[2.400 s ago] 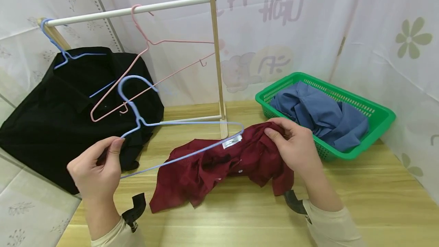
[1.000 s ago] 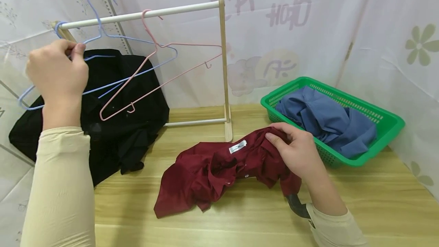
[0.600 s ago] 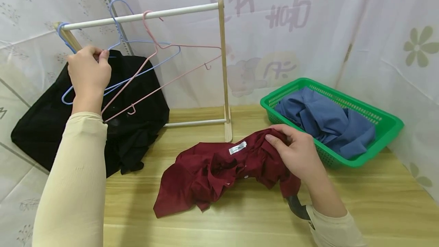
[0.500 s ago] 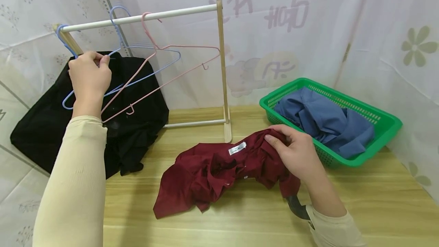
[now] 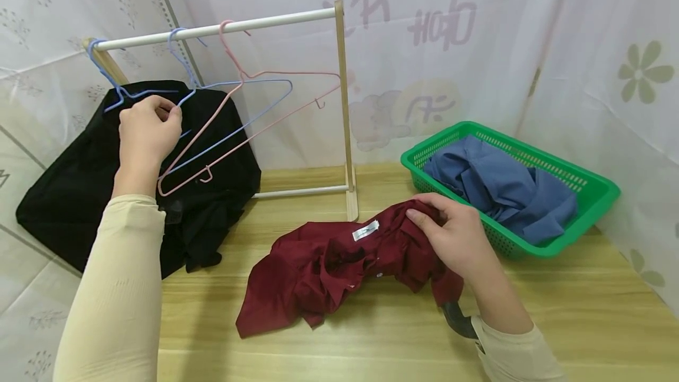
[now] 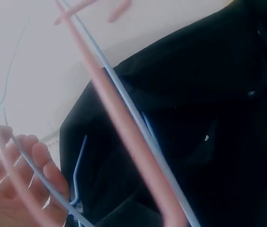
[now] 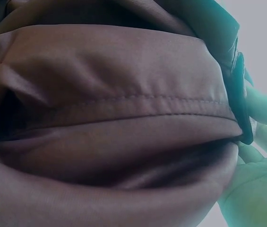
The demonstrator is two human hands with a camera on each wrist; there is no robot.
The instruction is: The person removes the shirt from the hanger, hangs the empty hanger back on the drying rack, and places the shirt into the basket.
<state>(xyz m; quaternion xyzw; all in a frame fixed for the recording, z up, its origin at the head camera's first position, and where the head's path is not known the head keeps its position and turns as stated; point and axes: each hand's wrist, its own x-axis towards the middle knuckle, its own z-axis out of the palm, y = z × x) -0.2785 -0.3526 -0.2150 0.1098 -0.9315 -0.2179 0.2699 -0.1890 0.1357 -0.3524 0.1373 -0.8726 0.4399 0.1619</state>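
Note:
My left hand [image 5: 150, 134] pinches one shoulder of a blue clothes hanger [image 5: 260, 114], whose hook lies over the rack's white bar. In the left wrist view the hanger's thin wire [image 6: 119, 85] runs close to a pink wire, with my fingers [image 6: 41, 153] at lower left. My right hand [image 5: 453, 231] pinches the collar end of a crumpled dark red shirt [image 5: 297, 276] lying on the table, a white label showing. Close folds of its cloth [image 7: 114, 104] fill the right wrist view, and my fingers there are partly hidden.
Between the blue hanger and the rack's right post [image 5: 342, 93] hangs a bare pink hanger [image 5: 212, 117]. A black garment [image 5: 79, 181] hangs at the rack's left end on another blue hanger. The green basket [image 5: 599, 193] at right holds a blue garment [image 5: 504, 181].
My left hand lifted the blue hanger away from the red shirt to the rack, then lowered it until its hook came over the bar. My right hand kept its hold on the shirt.

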